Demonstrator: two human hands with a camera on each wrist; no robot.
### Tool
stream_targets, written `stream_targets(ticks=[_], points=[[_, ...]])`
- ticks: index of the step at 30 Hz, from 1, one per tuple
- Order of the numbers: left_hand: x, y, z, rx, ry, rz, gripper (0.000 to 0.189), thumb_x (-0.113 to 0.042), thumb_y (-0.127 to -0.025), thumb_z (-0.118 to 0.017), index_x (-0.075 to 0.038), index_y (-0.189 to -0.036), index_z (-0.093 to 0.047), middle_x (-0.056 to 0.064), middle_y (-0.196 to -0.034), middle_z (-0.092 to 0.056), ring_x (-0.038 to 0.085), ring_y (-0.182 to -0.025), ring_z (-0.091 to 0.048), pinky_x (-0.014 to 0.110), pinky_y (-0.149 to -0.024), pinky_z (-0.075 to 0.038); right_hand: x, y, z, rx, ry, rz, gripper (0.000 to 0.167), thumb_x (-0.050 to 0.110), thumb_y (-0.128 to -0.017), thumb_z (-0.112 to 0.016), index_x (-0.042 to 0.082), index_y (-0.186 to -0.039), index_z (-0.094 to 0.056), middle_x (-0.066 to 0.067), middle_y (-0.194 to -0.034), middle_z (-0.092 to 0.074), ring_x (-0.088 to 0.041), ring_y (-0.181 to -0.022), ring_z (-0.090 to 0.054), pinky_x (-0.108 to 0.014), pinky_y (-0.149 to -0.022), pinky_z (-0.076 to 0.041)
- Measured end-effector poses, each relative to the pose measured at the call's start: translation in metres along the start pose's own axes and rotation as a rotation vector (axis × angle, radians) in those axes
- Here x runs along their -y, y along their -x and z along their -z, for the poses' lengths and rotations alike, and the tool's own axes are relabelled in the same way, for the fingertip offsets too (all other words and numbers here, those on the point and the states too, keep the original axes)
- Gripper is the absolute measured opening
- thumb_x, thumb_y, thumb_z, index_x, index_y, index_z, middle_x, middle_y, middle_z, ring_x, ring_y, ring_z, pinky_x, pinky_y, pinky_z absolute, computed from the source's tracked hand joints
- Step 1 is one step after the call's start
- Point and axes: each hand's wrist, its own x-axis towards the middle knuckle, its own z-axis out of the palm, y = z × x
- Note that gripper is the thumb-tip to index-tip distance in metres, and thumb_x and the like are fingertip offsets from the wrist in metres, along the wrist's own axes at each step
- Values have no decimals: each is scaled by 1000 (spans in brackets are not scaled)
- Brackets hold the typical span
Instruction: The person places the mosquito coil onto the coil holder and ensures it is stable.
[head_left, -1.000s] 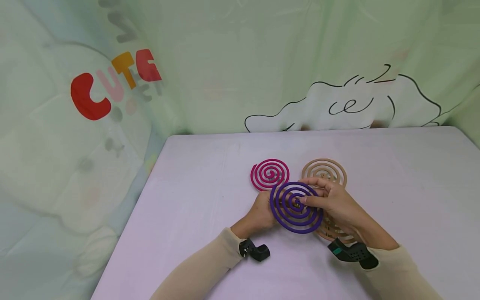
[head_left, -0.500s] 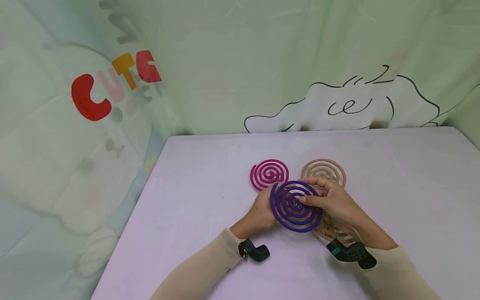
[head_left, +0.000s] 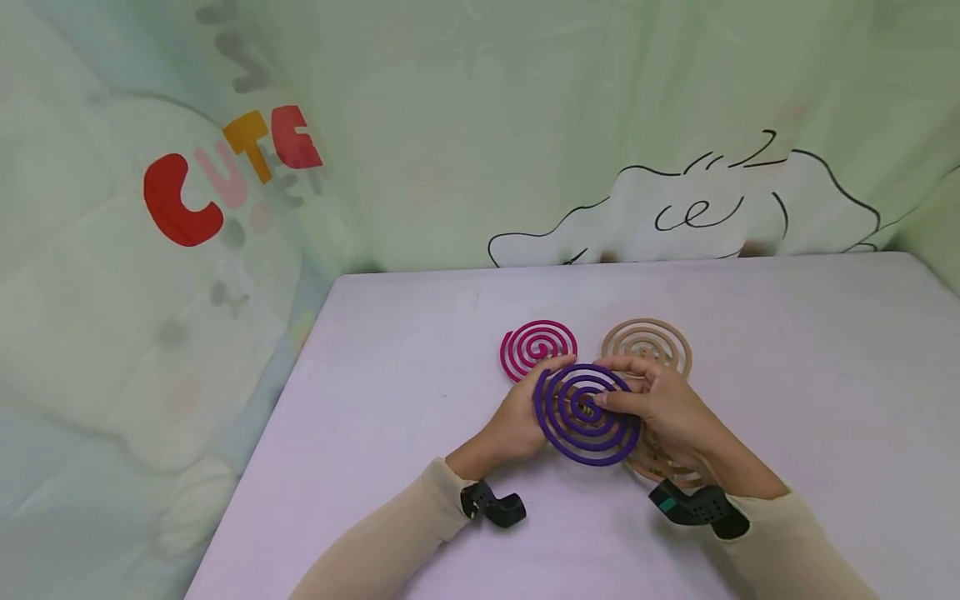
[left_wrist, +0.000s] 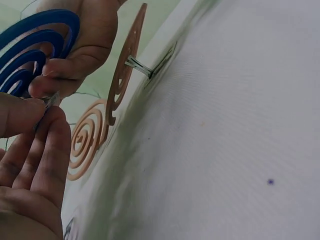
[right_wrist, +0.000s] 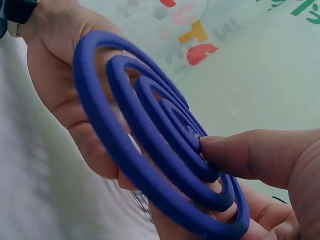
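A purple spiral mosquito coil [head_left: 592, 454] is held up over the table between both hands. My right hand [head_left: 675, 408] grips it, thumb tip at the spiral's centre and fingers underneath, as the right wrist view shows. Behind the coil, my left hand [head_left: 517, 417] pinches a small shiny metal coil stand [left_wrist: 51, 101] between thumb and fingers, close under the coil's centre. In the head view the coil hides part of that hand. A tan coil [head_left: 660, 471] lies partly hidden beneath the right hand; in the left wrist view it is raised on a metal stand [left_wrist: 139, 66].
Farther back on the white table [head_left: 405, 350] are a pink coil [head_left: 525, 350] at left and another tan coil [head_left: 647, 329] at right, just beyond the hands. A printed green curtain [head_left: 435, 167] stands along the table's back edge.
The purple coil has shifted slightly left. My left hand has turned a little, and its fingers now show past the coil's far edge, in front of the pink coil. The right hand keeps its grip.
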Motion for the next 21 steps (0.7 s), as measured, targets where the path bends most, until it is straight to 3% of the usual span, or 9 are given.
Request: stream_targets(ticks=[3, 5, 8, 11, 14, 17, 21], points=[[-2, 5, 2, 5, 112, 67, 61, 6, -97, -64, 1, -153, -40, 21, -144, -58, 18, -128, -61, 28, -108, -49, 2, 1, -1, 2, -13, -11, 54, 3, -97, -71, -9, -142, -45, -11, -106, -77, -18, -95, -76, -32, -82, -63], [-3, 9, 2, -4, 263, 138, 52, 6, -101, -52, 1, -152, -41, 14, -133, -63, 12, -106, -65, 22, -89, -54, 3, 1, -3, 5, -27, -19, 54, 4, -97, -71, -9, -143, -45, -10, -107, -77, -18, -95, -76, -33, -82, -63], [-7, 16, 3, -34, 538, 224, 47, 5, -99, -37, 1, -145, -42, 1, -119, -62, 5, -88, -57, 18, -74, -50, 3, 0, -6, 11, -51, -32, 55, 3, -97, -71, -9, -143, -44, -9, -106, -77, -18, -95, -76, -33, -82, -63], [-7, 22, 5, -36, 695, 243, 46, -1, -93, -28, -6, -136, -45, -3, -114, -59, 6, -89, -58, 19, -76, -52, 2, -2, -11, 10, -55, -36, 55, 1, -96, -71, -10, -142, -44, -8, -102, -77, -17, -92, -76, -32, -80, -63], [-5, 26, 7, -9, 746, 262, 39, -13, -98, -21, -14, -128, -46, -4, -113, -59, 7, -93, -60, 22, -81, -54, -1, -4, -16, 7, -64, -45, 54, -1, -95, -71, -11, -141, -44, -8, -95, -76, -16, -87, -76, -31, -77, -63], [-4, 28, 8, -9, 738, 301, 37, -27, -106, -19, -16, -122, -50, -4, -109, -61, 8, -93, -62, 25, -81, -56, -4, -6, -20, 0, -51, -55, 54, -2, -94, -70, -11, -141, -44, -8, -91, -76, -15, -83, -75, -29, -74, -63], [-7, 28, 10, -67, 643, 395, 28, -29, -111, -35, -11, -122, -54, -4, -104, -65, 7, -90, -65, 24, -77, -57, -7, -9, -24, -2, -26, -60, 54, -2, -94, -71, -12, -141, -45, -11, -93, -77, -16, -84, -75, -29, -75, -63]])
